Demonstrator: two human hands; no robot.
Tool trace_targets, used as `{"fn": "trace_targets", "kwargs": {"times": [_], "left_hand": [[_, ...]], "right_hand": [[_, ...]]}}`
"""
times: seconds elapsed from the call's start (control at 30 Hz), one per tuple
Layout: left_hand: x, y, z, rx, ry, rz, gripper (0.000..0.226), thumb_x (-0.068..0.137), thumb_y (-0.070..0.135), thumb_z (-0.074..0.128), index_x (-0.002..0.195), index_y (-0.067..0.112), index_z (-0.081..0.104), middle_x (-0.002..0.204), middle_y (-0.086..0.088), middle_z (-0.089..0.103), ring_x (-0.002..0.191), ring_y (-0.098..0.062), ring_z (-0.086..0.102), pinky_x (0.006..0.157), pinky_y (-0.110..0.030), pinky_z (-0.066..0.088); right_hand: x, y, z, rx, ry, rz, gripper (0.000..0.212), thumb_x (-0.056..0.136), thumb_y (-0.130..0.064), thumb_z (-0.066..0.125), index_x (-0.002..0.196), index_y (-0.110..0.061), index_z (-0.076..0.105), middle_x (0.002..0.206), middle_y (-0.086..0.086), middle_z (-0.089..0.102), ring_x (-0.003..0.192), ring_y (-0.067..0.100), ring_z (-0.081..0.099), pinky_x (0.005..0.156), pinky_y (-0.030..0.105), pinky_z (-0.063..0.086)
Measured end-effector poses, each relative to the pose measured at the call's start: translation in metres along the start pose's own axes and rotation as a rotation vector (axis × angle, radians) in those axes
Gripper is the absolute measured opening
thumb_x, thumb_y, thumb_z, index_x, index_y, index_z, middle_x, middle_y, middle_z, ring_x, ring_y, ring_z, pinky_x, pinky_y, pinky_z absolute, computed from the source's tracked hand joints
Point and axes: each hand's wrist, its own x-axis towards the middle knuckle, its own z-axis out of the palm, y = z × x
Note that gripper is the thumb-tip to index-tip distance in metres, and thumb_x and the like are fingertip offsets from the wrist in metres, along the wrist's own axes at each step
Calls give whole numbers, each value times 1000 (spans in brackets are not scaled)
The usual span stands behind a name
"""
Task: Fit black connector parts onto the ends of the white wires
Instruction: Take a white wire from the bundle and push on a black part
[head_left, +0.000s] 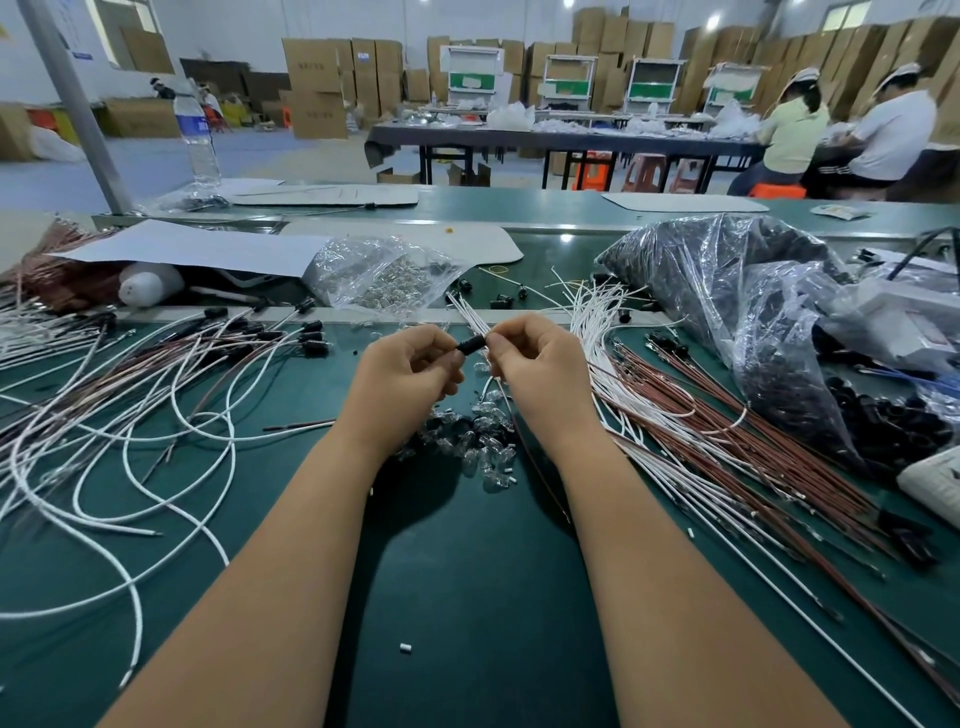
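Note:
A small black connector part (471, 344) is held between both hands above the green table. My left hand (410, 374) pinches its left end with curled fingers. My right hand (535, 364) pinches its right end. A bundle of white wires (470, 314) fans out behind the hands; which hand holds it is hidden. One white wire (488, 387) drops down between the hands. Small clear bulbs and black parts (475, 441) lie in a heap beneath the wrists.
Finished white and brown wires with black ends (156, 395) sprawl on the left. Loose white and red-brown wires (727, 431) lie on the right. A clear bag of black parts (737, 312) sits at right; a bag of metal pieces (379, 275) sits behind.

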Motion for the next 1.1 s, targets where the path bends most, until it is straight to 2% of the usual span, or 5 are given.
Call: {"fn": "trace_targets", "kwargs": {"times": [0.43, 0.67, 0.83, 1.0, 1.1], "left_hand": [[1, 1, -3, -40, 41, -17, 14, 90, 6, 64, 78, 13, 66, 66, -8, 67, 56, -15, 59, 59, -29, 53], [0, 4, -2, -45, 64, -23, 7, 89, 8, 66, 81, 9, 65, 66, -12, 67, 51, -10, 59, 56, -22, 51], [0, 6, -2, -52, 71, -35, 4, 90, 9, 65, 86, 9, 63, 67, -10, 68, 52, -8, 60, 54, -19, 50], [2, 8, -4, -25, 60, -8, 13, 88, 8, 67, 81, 19, 65, 67, 1, 62, 57, -4, 53, 57, -18, 47], [4, 10, -7, -89, 18, -52, 19, 86, 0, 66, 82, 19, 67, 68, -7, 59, 63, -14, 49, 59, -21, 39]], "right_hand": [[-2, 1, 3, -201, 45, -104, 12, 86, -4, 60, 84, -14, 67, 69, -7, 62, 66, 10, 59, 63, 24, 50], [-4, 1, 4, -220, 44, -141, 8, 81, -6, 62, 80, -13, 66, 65, -4, 64, 63, 14, 60, 60, 26, 50], [-5, 2, 7, -231, 45, -181, 8, 81, -13, 69, 76, -13, 64, 60, -12, 59, 55, 3, 53, 55, 14, 43], [-4, 1, 7, -188, 60, -204, 14, 82, -17, 73, 73, -12, 64, 61, -8, 61, 58, 8, 57, 57, 26, 48], [-4, 1, 5, -169, 61, -195, 14, 83, -16, 72, 74, -11, 63, 63, -5, 61, 58, 10, 54, 56, 27, 46]]}}
